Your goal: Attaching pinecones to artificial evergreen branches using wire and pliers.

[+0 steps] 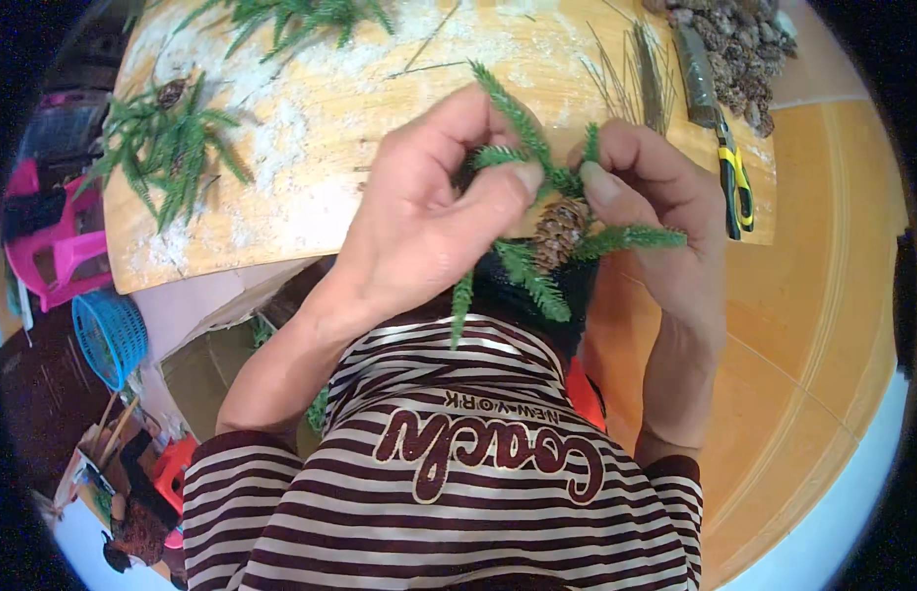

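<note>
Between my two hands, above the table's near edge, is an artificial pine sprig point(532, 281) with green needled branches fanning outward. A brown pine cone point(560, 234) sits at its middle. My left hand point(444, 187) pinches the sprig near its centre, thumb against a branch. From the other side my right hand point(655, 187) closes thumb and fingers on a short upright branch tip beside the cone. The fingertips partly hide the place where the branches join.
On the wooden table point(311, 202), dusted with white flakes, lie a finished-looking sprig bunch point(173, 148) at left and more green sprigs point(291, 20) behind. Thin wires point(646, 79), yellow-black pliers point(736, 182) and heaped pine cones point(729, 49) are at right. A blue basket point(109, 335) stands lower left.
</note>
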A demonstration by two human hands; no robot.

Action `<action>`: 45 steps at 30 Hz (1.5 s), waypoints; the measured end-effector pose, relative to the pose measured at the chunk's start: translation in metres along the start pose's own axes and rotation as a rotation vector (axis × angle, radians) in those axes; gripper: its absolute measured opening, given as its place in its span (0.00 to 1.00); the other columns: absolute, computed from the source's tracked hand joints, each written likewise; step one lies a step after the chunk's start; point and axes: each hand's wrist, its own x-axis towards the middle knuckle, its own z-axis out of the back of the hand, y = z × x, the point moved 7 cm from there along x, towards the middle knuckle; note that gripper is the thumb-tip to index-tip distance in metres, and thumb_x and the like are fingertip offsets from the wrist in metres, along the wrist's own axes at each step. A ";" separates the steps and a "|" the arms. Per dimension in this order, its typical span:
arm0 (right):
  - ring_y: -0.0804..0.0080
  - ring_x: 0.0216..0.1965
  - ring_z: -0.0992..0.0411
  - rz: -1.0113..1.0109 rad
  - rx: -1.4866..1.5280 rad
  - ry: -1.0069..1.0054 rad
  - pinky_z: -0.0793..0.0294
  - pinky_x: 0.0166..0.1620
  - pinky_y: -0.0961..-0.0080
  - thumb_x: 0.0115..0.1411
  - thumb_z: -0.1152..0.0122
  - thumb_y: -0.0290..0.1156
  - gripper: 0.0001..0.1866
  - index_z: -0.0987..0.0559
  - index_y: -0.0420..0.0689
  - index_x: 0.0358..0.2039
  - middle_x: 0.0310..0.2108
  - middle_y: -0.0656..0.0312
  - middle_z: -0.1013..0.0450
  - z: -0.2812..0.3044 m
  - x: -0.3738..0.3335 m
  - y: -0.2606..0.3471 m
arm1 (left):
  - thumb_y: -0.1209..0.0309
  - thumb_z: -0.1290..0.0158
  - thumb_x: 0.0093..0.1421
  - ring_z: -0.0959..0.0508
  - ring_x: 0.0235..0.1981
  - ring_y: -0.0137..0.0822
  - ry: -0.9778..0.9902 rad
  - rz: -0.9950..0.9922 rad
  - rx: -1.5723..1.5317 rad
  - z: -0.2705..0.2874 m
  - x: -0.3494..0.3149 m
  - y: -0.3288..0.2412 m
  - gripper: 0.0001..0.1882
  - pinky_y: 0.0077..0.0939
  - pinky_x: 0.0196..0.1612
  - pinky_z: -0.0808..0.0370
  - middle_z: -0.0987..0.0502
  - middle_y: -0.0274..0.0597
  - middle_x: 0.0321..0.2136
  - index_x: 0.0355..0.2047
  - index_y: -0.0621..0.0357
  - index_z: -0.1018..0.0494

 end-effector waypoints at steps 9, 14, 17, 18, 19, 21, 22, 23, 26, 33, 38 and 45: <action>0.86 0.27 0.38 -0.052 0.124 -0.168 0.39 0.31 0.89 0.58 0.45 0.25 0.04 0.27 0.39 0.29 0.24 0.71 0.33 -0.010 -0.007 0.013 | 0.77 0.49 0.55 0.29 0.30 0.22 0.056 0.005 0.222 0.016 -0.010 -0.027 0.08 0.16 0.34 0.32 0.26 0.34 0.29 0.36 0.65 0.29; 0.85 0.34 0.35 0.021 0.027 -0.062 0.38 0.38 0.87 0.60 0.48 0.26 0.06 0.27 0.37 0.35 0.31 0.68 0.31 -0.005 -0.006 0.012 | 0.76 0.46 0.54 0.29 0.26 0.21 -0.230 -0.223 0.282 0.086 -0.022 -0.084 0.06 0.15 0.31 0.33 0.25 0.32 0.26 0.33 0.63 0.27; 0.83 0.35 0.36 0.021 0.020 -0.051 0.37 0.39 0.86 0.61 0.49 0.27 0.06 0.27 0.37 0.34 0.30 0.68 0.31 -0.011 -0.006 0.012 | 0.73 0.46 0.54 0.29 0.28 0.21 -0.468 -0.310 0.317 0.159 -0.032 -0.119 0.06 0.14 0.36 0.34 0.25 0.32 0.26 0.32 0.61 0.27; 0.83 0.35 0.36 0.025 0.028 -0.044 0.37 0.39 0.86 0.61 0.49 0.27 0.06 0.27 0.37 0.34 0.30 0.68 0.31 -0.013 -0.004 0.012 | 0.73 0.46 0.54 0.29 0.28 0.21 -0.474 -0.311 0.326 0.181 -0.036 -0.126 0.06 0.14 0.36 0.34 0.25 0.32 0.26 0.32 0.61 0.27; 0.85 0.33 0.36 0.035 0.030 -0.037 0.38 0.37 0.87 0.60 0.48 0.27 0.06 0.27 0.37 0.33 0.29 0.68 0.32 -0.016 -0.002 0.011 | 0.71 0.45 0.54 0.28 0.32 0.24 -0.498 -0.321 0.404 0.205 -0.040 -0.131 0.10 0.17 0.39 0.34 0.25 0.35 0.30 0.35 0.62 0.27; 0.87 0.30 0.37 0.053 0.035 -0.031 0.38 0.34 0.89 0.59 0.46 0.27 0.05 0.28 0.38 0.30 0.27 0.70 0.32 -0.018 0.001 0.009 | 0.70 0.44 0.54 0.27 0.37 0.28 -0.518 -0.331 0.488 0.231 -0.040 -0.135 0.13 0.19 0.43 0.34 0.25 0.39 0.34 0.38 0.63 0.27; 0.87 0.30 0.37 0.055 0.037 -0.028 0.38 0.34 0.89 0.59 0.46 0.27 0.05 0.28 0.38 0.30 0.27 0.70 0.32 -0.019 0.001 0.010 | 0.68 0.43 0.53 0.29 0.41 0.31 -0.530 -0.309 0.758 0.236 -0.039 -0.137 0.17 0.22 0.47 0.35 0.27 0.41 0.38 0.41 0.64 0.29; 0.87 0.30 0.38 0.057 0.004 -0.009 0.39 0.33 0.89 0.59 0.46 0.27 0.05 0.28 0.38 0.30 0.26 0.70 0.33 -0.020 0.002 0.010 | 0.66 0.42 0.53 0.30 0.45 0.35 -0.538 -0.281 1.031 0.240 -0.038 -0.138 0.21 0.24 0.50 0.36 0.29 0.44 0.42 0.45 0.64 0.31; 0.87 0.29 0.39 0.060 -0.069 0.022 0.39 0.32 0.88 0.60 0.47 0.26 0.05 0.29 0.37 0.30 0.25 0.70 0.34 -0.021 0.001 0.010 | 0.63 0.40 0.52 0.33 0.51 0.40 -0.512 -0.206 1.415 0.265 -0.032 -0.125 0.29 0.28 0.55 0.39 0.32 0.48 0.47 0.51 0.65 0.35; 0.85 0.26 0.42 0.067 -0.113 0.029 0.40 0.30 0.86 0.59 0.47 0.25 0.05 0.30 0.37 0.29 0.23 0.69 0.37 -0.023 -0.002 0.001 | 0.59 0.38 0.50 0.37 0.56 0.45 -0.300 0.032 1.387 0.271 -0.027 -0.095 0.41 0.31 0.59 0.43 0.36 0.52 0.53 0.58 0.64 0.43; 0.84 0.27 0.41 0.090 -0.225 0.077 0.42 0.30 0.86 0.61 0.48 0.27 0.05 0.30 0.39 0.29 0.24 0.70 0.38 -0.031 -0.001 -0.005 | 0.66 0.40 0.50 0.35 0.55 0.42 -0.230 0.117 0.942 0.260 -0.032 -0.086 0.39 0.29 0.57 0.40 0.36 0.54 0.53 0.59 0.62 0.44; 0.80 0.24 0.42 0.210 -0.395 0.122 0.42 0.28 0.83 0.58 0.47 0.23 0.04 0.31 0.38 0.28 0.22 0.66 0.40 -0.041 -0.006 -0.007 | 0.79 0.47 0.49 0.30 0.48 0.34 -0.302 0.009 1.251 0.255 -0.027 -0.075 0.35 0.25 0.51 0.35 0.29 0.45 0.48 0.59 0.57 0.43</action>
